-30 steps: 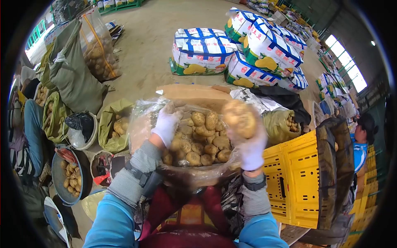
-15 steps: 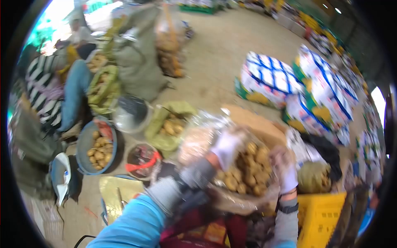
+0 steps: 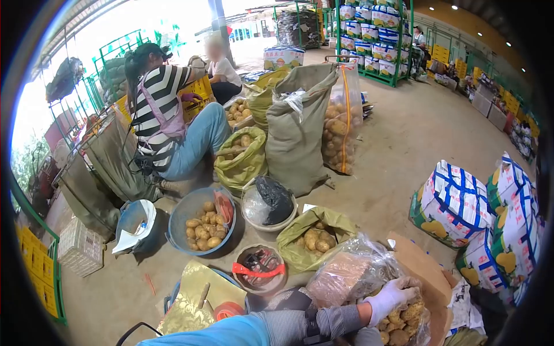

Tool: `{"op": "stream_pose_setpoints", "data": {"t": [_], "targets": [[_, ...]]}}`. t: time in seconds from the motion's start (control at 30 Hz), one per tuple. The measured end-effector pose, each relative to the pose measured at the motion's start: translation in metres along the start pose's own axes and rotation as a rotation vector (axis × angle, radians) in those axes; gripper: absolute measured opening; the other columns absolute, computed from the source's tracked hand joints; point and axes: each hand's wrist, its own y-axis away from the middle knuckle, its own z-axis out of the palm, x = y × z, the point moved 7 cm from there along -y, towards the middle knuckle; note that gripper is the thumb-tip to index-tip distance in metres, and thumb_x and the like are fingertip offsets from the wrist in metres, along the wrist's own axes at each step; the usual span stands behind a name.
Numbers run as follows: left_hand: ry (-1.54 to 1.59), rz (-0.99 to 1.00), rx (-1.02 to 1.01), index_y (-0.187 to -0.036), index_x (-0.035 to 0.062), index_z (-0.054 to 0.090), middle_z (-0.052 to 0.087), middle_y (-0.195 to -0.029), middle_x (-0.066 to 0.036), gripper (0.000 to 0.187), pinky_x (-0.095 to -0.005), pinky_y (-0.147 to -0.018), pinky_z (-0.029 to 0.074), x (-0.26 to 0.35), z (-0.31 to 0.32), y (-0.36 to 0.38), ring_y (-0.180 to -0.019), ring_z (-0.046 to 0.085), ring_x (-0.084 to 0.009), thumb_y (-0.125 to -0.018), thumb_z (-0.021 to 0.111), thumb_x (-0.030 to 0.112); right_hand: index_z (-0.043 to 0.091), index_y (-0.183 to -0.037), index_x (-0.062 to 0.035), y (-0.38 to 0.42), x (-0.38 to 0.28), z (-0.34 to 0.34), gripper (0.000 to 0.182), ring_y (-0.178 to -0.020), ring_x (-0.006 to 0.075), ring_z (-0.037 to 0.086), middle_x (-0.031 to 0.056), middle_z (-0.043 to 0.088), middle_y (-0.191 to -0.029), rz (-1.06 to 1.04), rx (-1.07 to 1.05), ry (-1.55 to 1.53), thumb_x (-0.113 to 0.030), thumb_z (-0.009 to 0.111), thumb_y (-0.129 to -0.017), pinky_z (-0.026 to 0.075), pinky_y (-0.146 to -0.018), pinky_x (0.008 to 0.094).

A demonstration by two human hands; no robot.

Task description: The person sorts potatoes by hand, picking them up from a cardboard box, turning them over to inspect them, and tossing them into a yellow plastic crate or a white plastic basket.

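Potatoes [image 3: 397,337] lie under our half-curled left hand [image 3: 390,302], hold unclear; our right hand has left view, its grip untellable.

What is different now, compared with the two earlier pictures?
The view turned left, so the box appears further down and right. The right hand, holding a large potato one second ago, is now out of sight; whether it let go, I cannot tell. The left hand remains at the box; the basin and the grey sack stay in place.
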Motion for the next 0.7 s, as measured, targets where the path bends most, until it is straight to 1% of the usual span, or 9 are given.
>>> {"op": "stream_pose_setpoints", "data": {"t": [0.07,0.17,0.23,0.3,0.33,0.37,0.43,0.53,0.7], "targets": [[0.020,-0.007,-0.012,-0.117,0.0069,0.059,0.060,-0.088,0.002,0.025,-0.0200,-0.057,0.043,0.000,0.002,0.003,-0.073,0.054,-0.0051,-0.094,0.061,0.016,0.060,-0.120,-0.0080,0.010,0.017,0.002,0.027,-0.100,0.0208,0.063,0.0060,0.065,-0.113,0.052,0.070,-0.132,-0.018,0.060,-0.095,0.053,-0.085,0.0326],[0.198,0.101,-0.309,-0.118,0.0059,0.059,0.062,-0.091,0.001,0.026,-0.0204,-0.057,0.043,-0.035,-0.005,-0.027,-0.074,0.054,-0.0046,-0.094,0.061,0.015,0.061,-0.117,-0.0084,0.044,0.057,-0.004,0.024,-0.096,0.0201,0.064,0.0054,0.066,-0.109,0.185,0.238,-0.718,-0.018,0.060,-0.095,0.055,-0.082,0.0326],[-0.015,0.203,0.043,-0.118,0.0014,0.059,0.064,-0.099,-0.003,0.028,-0.0250,-0.067,0.049,-0.009,-0.008,-0.002,-0.083,0.059,-0.0102,-0.092,0.060,0.010,0.062,-0.115,-0.0087,0.089,0.077,-0.017,0.021,-0.094,0.0196,0.065,0.0050,0.066,-0.107,0.209,0.321,-1.513,-0.018,0.060,-0.095,0.056,-0.080,0.0326],[-0.146,0.275,0.109,-0.127,0.0000,0.054,0.061,-0.118,-0.010,0.038,-0.0318,-0.095,0.047,0.009,-0.005,0.018,-0.111,0.057,-0.0195,-0.090,0.061,0.008,0.063,-0.113,-0.0090,0.140,0.078,-0.064,0.020,-0.092,0.0192,0.065,0.0046,0.067,-0.104,0.088,0.363,-2.094,-0.018,0.060,-0.096,0.057,-0.078,0.0325],[-0.112,0.204,0.077,-0.130,-0.0003,0.052,0.060,-0.123,-0.011,0.043,-0.0318,-0.095,0.047,0.001,-0.003,0.018,-0.112,0.057,-0.0194,-0.089,0.062,0.006,0.063,-0.112,-0.0091,0.163,0.077,-0.094,0.019,-0.091,0.0189,0.066,0.0044,0.067,-0.103,0.017,0.402,-2.214,-0.018,0.060,-0.096,0.057,-0.077,0.0325],[-0.139,0.148,0.044,-0.134,-0.0004,0.047,0.059,-0.123,-0.012,0.051,-0.0340,-0.092,0.050,0.007,0.009,0.029,-0.110,0.058,-0.0196,-0.087,0.065,0.006,0.062,-0.110,-0.0081,0.195,0.074,-0.129,0.020,-0.087,0.0132,0.061,0.0021,0.064,-0.097,0.038,0.482,-2.161,-0.020,0.063,-0.094,0.052,-0.076,0.0276],[-0.242,-0.025,-0.205,-0.148,0.0011,0.027,0.055,-0.127,-0.012,0.075,-0.0312,-0.088,0.051,-0.018,0.028,0.020,-0.110,0.058,-0.0181,-0.088,0.069,0.013,0.055,-0.125,-0.0044,0.242,0.077,-0.175,0.038,-0.099,0.0162,0.061,0.0059,0.062,-0.111,-0.061,0.614,-2.028,-0.019,0.065,-0.092,0.050,-0.086,0.0288],[-0.201,-0.141,-0.475,-0.150,0.0124,0.028,0.053,-0.132,-0.008,0.070,-0.0318,-0.090,0.051,-0.028,0.071,0.042,-0.113,0.057,-0.0162,-0.090,0.063,0.005,0.042,-0.140,-0.0006,0.307,0.063,-0.241,0.063,-0.122,0.0217,0.053,0.0122,0.054,-0.132,-0.255,0.724,-1.618,-0.022,0.070,-0.088,0.043,-0.104,0.0327],[-0.219,-0.072,-0.625,-0.146,0.0048,0.037,0.051,-0.136,-0.008,0.072,-0.0289,-0.092,0.050,-0.053,0.079,0.035,-0.121,0.054,-0.0189,-0.080,0.066,-0.005,0.042,-0.139,0.0004,0.334,0.067,-0.223,0.084,-0.127,0.0258,0.050,0.0184,0.052,-0.136,0.163,1.103,-1.035,-0.043,0.079,-0.078,0.039,-0.108,0.0393]]}}
